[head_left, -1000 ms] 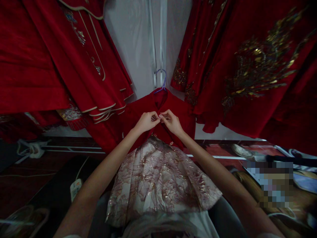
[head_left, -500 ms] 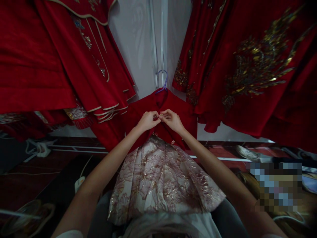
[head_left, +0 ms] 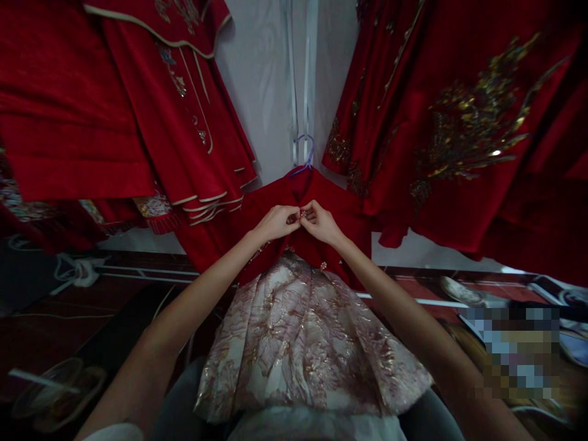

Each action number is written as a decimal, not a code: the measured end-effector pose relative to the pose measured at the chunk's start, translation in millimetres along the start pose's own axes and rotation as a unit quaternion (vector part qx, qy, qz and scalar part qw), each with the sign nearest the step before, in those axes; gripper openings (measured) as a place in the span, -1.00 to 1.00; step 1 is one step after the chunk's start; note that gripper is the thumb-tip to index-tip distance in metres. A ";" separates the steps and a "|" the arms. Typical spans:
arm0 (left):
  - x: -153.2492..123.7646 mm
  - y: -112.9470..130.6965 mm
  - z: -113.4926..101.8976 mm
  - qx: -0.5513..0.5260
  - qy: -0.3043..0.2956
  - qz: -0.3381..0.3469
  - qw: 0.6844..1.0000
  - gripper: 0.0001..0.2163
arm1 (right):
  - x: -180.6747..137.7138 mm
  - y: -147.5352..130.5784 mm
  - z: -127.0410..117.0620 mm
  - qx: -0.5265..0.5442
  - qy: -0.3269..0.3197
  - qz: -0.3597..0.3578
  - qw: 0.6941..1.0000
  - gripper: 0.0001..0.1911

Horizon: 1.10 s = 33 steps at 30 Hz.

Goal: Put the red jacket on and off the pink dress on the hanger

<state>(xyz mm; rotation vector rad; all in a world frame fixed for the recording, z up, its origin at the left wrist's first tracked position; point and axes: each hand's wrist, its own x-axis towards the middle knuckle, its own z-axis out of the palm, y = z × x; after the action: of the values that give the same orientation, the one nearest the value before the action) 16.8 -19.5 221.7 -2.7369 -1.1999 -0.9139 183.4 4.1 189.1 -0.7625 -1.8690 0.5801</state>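
A small red jacket (head_left: 257,211) hangs on a purple hanger (head_left: 304,153) against a white wall, over a pale skirt (head_left: 298,343) with gold and pink pattern. My left hand (head_left: 275,222) and my right hand (head_left: 321,222) meet at the jacket's front just below the collar. Both pinch the fabric edges around a small beaded button (head_left: 303,214). Fingers of both hands are curled closed.
Large red embroidered garments hang on the left (head_left: 138,122) and on the right (head_left: 459,122). A white cable bundle (head_left: 76,272) lies on the dark floor at left. Clear plastic cups (head_left: 55,392) sit at the bottom left. A pixelated patch (head_left: 519,349) covers the lower right.
The view has shifted slightly, so everything sits a little more to the right. My hands stay pinched together at the jacket's front closure, fingers drawn a bit closer.
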 end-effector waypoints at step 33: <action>-19.6 26.6 108.7 -0.357 0.285 -0.254 0.853 -0.74 | -119.5 42.1 43.0 -0.053 0.041 -0.002 0.998 -0.10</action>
<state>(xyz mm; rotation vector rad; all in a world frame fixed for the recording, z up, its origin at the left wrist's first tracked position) 79.3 -25.4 127.0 -2.1790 -1.6961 -2.4451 191.0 -56.0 69.9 -0.8390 -1.8365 0.4419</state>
